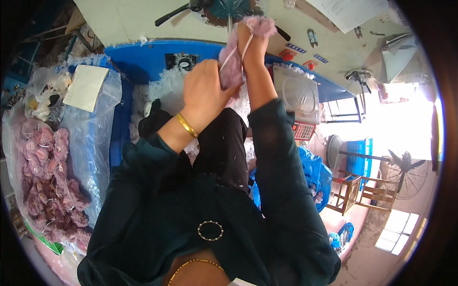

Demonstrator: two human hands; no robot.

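A fuzzy mauve-pink plush piece (231, 69) with pale strips along it is held up at the front edge of the worktop. My left hand (205, 88) is closed round its lower left side, a gold bangle on that wrist. Reaching up along its right side, my right hand (254, 50) is closed on the upper part, and the fluff hides most of its fingers. A thin metal tube (230, 24) comes from a dark green machine (224, 8) toward the top of the plush. Whether the tube goes inside it I cannot tell.
White fluffy stuffing (169, 88) lies below the blue panel (138, 57), around my legs. At left, a clear plastic bag (93, 138) adjoins a heap of pink plush pieces (45, 176). Red buttons (287, 56) and small snips (312, 38) are on the worktop at right.
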